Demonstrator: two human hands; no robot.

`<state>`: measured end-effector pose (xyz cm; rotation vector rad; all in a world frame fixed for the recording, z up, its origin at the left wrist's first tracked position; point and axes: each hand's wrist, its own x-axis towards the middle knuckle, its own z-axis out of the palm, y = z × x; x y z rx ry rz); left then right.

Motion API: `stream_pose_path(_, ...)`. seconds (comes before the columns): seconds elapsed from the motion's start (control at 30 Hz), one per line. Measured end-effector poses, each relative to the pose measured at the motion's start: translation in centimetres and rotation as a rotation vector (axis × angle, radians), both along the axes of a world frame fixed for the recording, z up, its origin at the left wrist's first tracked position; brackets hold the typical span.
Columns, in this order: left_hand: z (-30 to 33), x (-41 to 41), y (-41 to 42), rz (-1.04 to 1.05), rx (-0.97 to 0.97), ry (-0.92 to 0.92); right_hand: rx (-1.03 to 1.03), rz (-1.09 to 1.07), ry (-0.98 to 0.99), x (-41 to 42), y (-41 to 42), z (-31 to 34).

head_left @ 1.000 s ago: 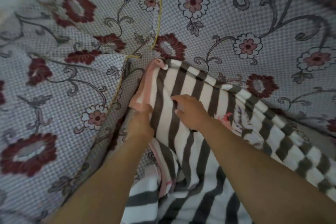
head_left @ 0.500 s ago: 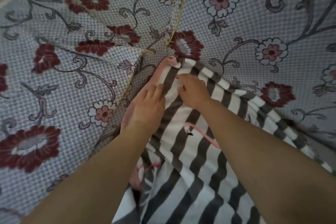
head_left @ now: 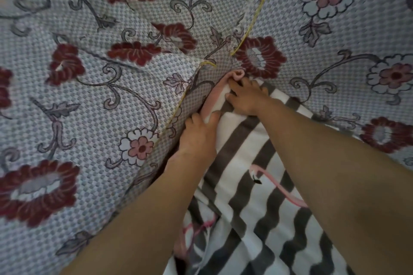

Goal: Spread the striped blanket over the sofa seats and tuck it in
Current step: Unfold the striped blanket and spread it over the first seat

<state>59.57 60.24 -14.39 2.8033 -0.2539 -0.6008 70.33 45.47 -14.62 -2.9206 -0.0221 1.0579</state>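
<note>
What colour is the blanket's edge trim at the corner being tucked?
Pink, on the trim of the grey-and-white striped blanket; head view, the only one.

sofa: grey-white woven upholstery (head_left: 93, 118) with dark red and pink flowers, yellow piping
on the seat: grey-and-white striped fleece blanket (head_left: 241, 185), pink-edged, pushed right into the corner
</note>
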Motion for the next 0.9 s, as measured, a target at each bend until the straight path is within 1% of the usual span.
stream_pose_path(0.07, 0.8, 0.3, -0.4, 0.084, -0.082, 0.058, -0.005, 0.014, 0.035, 0.2, -0.2, 0.4)
stream_pose_path(0.13, 1.6, 0.5, -0.9, 0.119, -0.137, 0.106, 0.005, 0.029, -0.014, -0.3, -0.4, 0.7)
stream_pose_path(0.23, 3.1, 0.1, -0.4, 0.051, -0.099, 0.147, -0.022, 0.058, -0.237, -1.7, -0.2, 1.2)
stream_pose_path(0.3, 3.9, -0.1, 0.5, 0.039, -0.015, 0.188, -0.050, 0.072, -0.309, -2.3, 0.2, 1.4)
stream_pose_path(0.33, 4.3, -0.2, 0.8, 0.027, 0.051, 0.189, -0.056, 0.069, -0.305, -2.4, 0.3, 1.6)
stream_pose_path(0.4, 4.7, -0.5, 0.6, 0.012, 0.164, 0.084, -0.043, 0.064, -0.278, -2.3, 0.7, 1.9)
stream_pose_path(0.47, 4.7, -1.0, -0.4, -0.044, 0.162, -0.070, -0.028, 0.092, -0.251, -2.0, 1.1, 1.9)
stream_pose_path(0.5, 4.4, -1.2, -1.2, -0.102, 0.128, -0.124, -0.030, 0.114, -0.238, -2.0, 1.1, 1.8)
stream_pose_path(0.53, 3.8, -1.4, -1.9, -0.164, 0.101, -0.133, -0.037, 0.126, -0.213, -2.0, 1.2, 1.6)
stream_pose_path(0.6, 2.5, -1.8, -2.7, -0.189, 0.093, -0.043, -0.063, 0.111, -0.142, -2.2, 1.3, 1.2)
stream_pose_path(0.67, 1.1, -1.9, -2.5, -0.134, 0.094, 0.063, -0.101, 0.090, -0.098, -1.9, 1.6, 0.7)
stream_pose_path(0.8, -0.5, -1.7, -1.6, -0.056, -0.058, 0.115, -0.125, -0.001, 0.007, 0.2, 1.8, 0.3)
stream_pose_path(0.9, -0.2, -0.7, -1.2, -0.016, -0.129, 0.117, -0.124, -0.057, 0.096, 1.1, 2.4, 0.5)
